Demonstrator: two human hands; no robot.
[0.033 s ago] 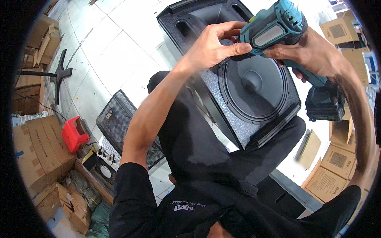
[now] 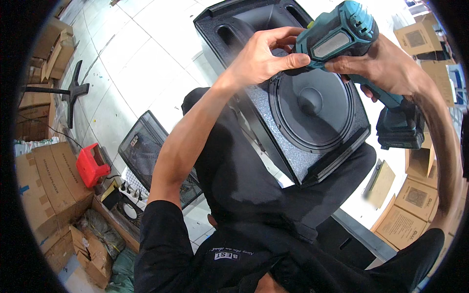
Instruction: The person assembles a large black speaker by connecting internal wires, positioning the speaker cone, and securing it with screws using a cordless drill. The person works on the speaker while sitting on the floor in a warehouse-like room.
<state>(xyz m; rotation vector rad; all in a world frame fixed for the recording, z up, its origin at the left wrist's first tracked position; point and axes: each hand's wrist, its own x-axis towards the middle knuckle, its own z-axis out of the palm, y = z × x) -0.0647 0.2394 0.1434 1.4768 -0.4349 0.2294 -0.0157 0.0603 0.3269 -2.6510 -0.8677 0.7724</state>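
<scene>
- At left I see open tiled floor [image 2: 132, 53]; the black mesh panel [image 2: 146, 151] lies off the speaker cabinet [image 2: 276, 124], crowding the near side.
- My left grip [image 2: 268, 56] is part-curled at the drill [image 2: 337, 39]'s nose; I can't tell whether it clasps anything there.
- The round cone [image 2: 312, 122] sits in the cabinet, uncovered; I judge the work partway, that front left bare.
- My right grip [image 2: 376, 68] is closed round the drill, raised over the cabinet; cartons [image 2: 413, 207] limit room rightward.
</scene>
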